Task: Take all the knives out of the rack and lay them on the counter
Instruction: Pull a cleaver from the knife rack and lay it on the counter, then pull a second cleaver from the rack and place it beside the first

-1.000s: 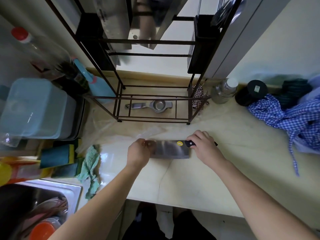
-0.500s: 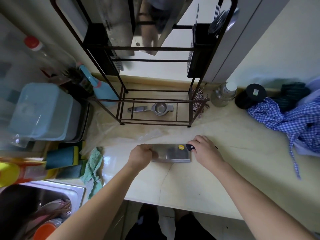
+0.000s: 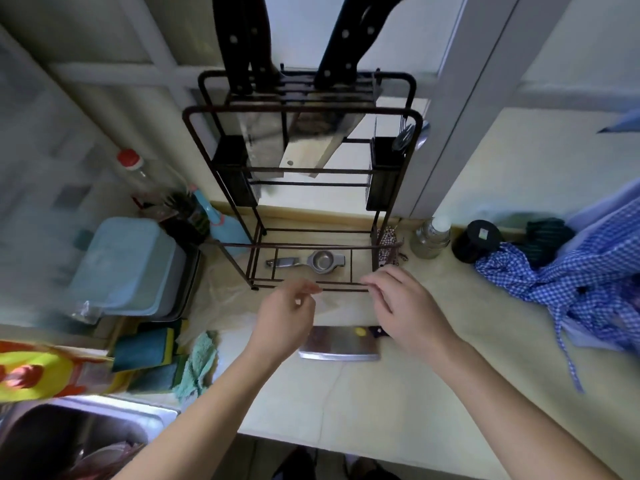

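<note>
Pale cream stone counter, glossy, with a thin seam running through it. Light wooden strip along the back edge. Behind that, a window with chunky grey frames, flat daylight pouring in. Plain off-white wall on the right. Steel sink sunk into the lower left corner. Dark floor just visible under the counter's front edge. Everything a bit motion-blurred toward the edges.
</note>
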